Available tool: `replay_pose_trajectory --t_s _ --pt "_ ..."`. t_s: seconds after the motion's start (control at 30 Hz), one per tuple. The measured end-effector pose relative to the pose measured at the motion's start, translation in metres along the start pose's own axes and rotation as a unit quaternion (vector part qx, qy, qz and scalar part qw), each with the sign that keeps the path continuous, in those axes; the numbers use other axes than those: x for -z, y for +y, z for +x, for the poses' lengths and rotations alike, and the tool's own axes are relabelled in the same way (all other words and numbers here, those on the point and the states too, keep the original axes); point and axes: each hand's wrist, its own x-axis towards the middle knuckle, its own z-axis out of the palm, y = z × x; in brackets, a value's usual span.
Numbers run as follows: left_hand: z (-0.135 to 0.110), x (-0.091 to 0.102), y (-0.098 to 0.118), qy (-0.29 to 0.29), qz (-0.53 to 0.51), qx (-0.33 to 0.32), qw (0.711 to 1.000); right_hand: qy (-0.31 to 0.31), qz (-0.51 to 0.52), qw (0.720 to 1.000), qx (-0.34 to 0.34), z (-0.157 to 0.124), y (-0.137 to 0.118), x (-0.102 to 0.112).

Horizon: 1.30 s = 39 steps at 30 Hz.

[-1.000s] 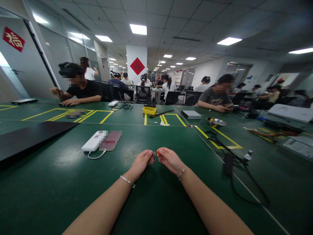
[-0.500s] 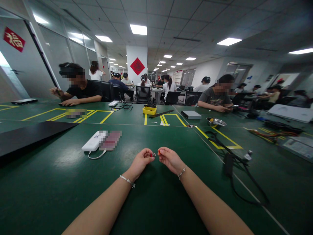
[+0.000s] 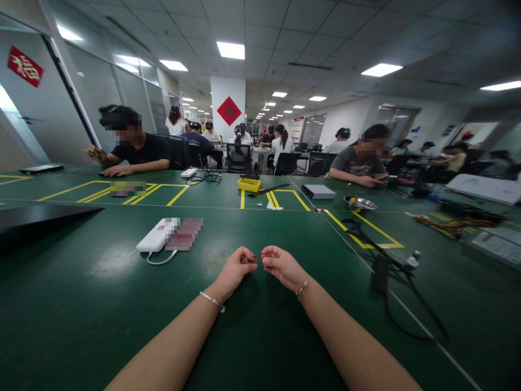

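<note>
My left hand pinches a small red USB stick, its metal end pointing right. Facing it across a narrow gap, my right hand holds a small orange piece between thumb and fingers. That piece is mostly covered by the fingertips, so its exact kind cannot be made out. Both hands are just above the green table, near its middle, with a bracelet on each wrist.
A white power bank with a short cable lies left, beside a blurred-out phone-like object. Ahead are a yellow bin, a grey box and a metal bowl. Black cables lie right. A dark panel juts in left. Two people sit opposite.
My hands have shifted very slightly left, still apart, and less of the USB stick's metal end shows. The dark panel has drawn back left. A standing person in the background has moved right.
</note>
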Motion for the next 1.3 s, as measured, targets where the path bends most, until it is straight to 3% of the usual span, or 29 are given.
replay_pose_trajectory --t_s 0.4,0.87,1.3 --pt "-0.0008 -0.0023 0.0019 -0.006 0.021 0.059 0.998 0.015 0.003 1.0 -0.004 -0.0014 -0.003 -0.0039" --pt "-0.0001 -0.0004 0.0015 0.01 0.009 0.075 0.997 0.03 -0.004 0.999 0.012 0.0004 -0.0003 0.0005" --pt "0.002 0.0045 -0.0045 -0.002 -0.06 0.042 0.997 0.036 0.017 0.999 -0.002 -0.0006 -0.0026 -0.0029"
